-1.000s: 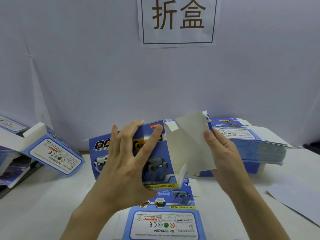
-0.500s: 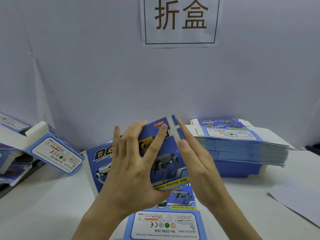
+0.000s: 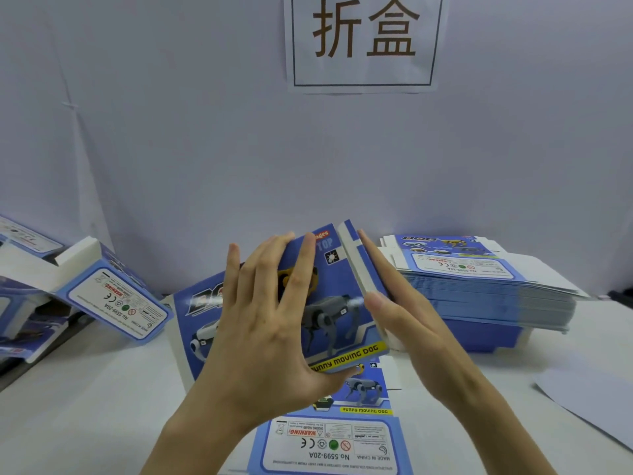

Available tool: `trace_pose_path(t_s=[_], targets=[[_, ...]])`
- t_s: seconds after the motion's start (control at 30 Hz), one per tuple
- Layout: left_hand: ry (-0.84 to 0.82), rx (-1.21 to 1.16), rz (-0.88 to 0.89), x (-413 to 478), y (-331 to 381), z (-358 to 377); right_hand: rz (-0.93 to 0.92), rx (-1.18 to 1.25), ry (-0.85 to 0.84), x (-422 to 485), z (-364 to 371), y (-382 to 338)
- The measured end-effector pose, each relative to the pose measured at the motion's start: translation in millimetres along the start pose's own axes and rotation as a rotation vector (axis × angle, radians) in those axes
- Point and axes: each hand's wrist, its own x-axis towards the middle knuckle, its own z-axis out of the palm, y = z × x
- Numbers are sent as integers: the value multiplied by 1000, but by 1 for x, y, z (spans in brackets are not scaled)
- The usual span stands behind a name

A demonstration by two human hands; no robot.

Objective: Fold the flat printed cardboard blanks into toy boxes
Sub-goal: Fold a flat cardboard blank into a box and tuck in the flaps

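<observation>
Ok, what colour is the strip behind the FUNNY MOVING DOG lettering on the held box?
Yellow strip, dark lettering, on the blue box; head view.

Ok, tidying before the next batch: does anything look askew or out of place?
The folded blue cardboard box at left sits tilted, not flat, and the stack of flat blue blanks at right is fanned unevenly. Nothing looks damaged.
</observation>
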Motion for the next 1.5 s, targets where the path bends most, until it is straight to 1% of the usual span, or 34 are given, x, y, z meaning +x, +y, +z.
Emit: trace_pose_path(t_s=[0.1,0.2,0.3,0.5,0.67,0.73,0.83,0.9,1.07,1.17,1.3,1.4,1.5], targets=[[-11,-4,-6,-1,1,-1,16,-32,18,1,2,4],[-21,15,9,-1,-1,-2,36,-70,86,5,7,10],[-29,28,15,-1,-2,-3,63,-116,120,6,9,11],[-92,25,14,-2,3,1,136,-97,190,9,9,9],[-112,-18,-38,-4,6,5,232,18,101,7,7,8],[-115,-52,-49,-3,6,4,201,9,67,5,6,7],[-100,-91,-36,-3,6,1,113,-22,67,4,8,1],[-77,-79,-21,-3,7,-1,89,-29,64,3,11,-2],[-50,-68,-6,-4,6,-1,88,-190,0,0,19,-7],[-24,-74,0,-4,7,1,93,-267,3,-1,20,-10],[7,-124,-18,-5,9,3,38,-373,25,-1,19,-9],[13,-92,-1,-5,7,3,56,-298,-2,-2,19,-7],[-31,-41,-16,-3,2,2,120,-208,-65,-2,14,-6]])
